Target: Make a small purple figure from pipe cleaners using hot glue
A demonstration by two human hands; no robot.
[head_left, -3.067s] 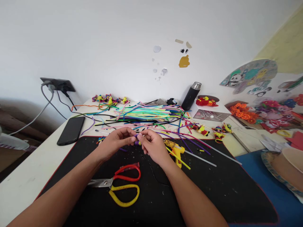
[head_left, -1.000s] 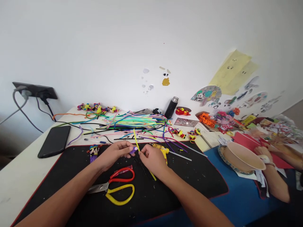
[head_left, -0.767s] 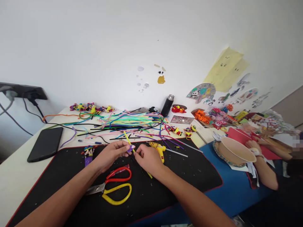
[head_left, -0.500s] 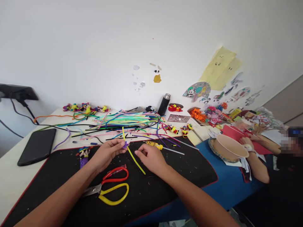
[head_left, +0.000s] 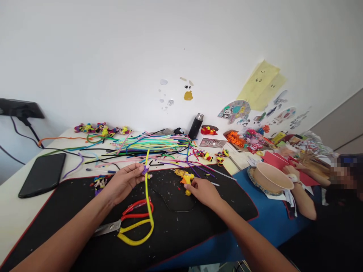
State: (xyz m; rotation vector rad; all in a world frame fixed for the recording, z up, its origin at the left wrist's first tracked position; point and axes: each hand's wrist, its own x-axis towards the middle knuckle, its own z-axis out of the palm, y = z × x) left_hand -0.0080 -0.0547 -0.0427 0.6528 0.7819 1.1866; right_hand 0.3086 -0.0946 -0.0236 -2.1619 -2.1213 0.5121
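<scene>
Pinched in the fingers of my left hand (head_left: 127, 180) is a small coiled purple pipe-cleaner piece (head_left: 145, 170). A yellow pipe cleaner (head_left: 146, 189) runs through or along it, standing up above and hanging down over the scissors. My right hand (head_left: 204, 192) is closed round the handle of a yellow glue gun (head_left: 183, 175), whose nozzle points left over the black mat. Below my left hand lie scissors (head_left: 133, 223) with one red and one yellow handle. A pipe-cleaner doll (head_left: 100, 183) rests beside my left wrist, partly hidden by it.
A heap of coloured pipe cleaners (head_left: 153, 144) lies along the wall, near a black flask (head_left: 196, 126). A phone (head_left: 42, 175) is at the left. At the right, a co-worker's arm (head_left: 303, 200) reaches beside a beige bowl (head_left: 273, 175) and red paper (head_left: 276, 160).
My right hand has moved right and taken hold of the glue gun. The yellow pipe cleaner in my left hand has swung from slanting to hanging nearly straight down.
</scene>
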